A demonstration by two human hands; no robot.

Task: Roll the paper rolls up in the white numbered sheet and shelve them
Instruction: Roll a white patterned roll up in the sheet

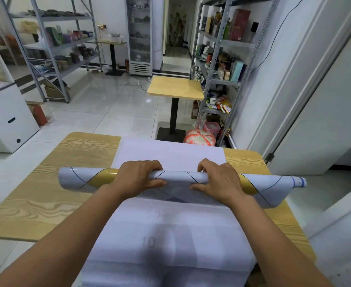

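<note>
The left hand (138,177) and right hand (220,181) each keep a closed grip on the paper rolls (178,176), fingers curled over the top, the bundle lying crosswise on the white numbered sheet (170,226) spread along the wooden tabletop (46,204)

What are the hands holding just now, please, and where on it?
Both the left hand and right hand grip the paper roll near its middle.
</note>
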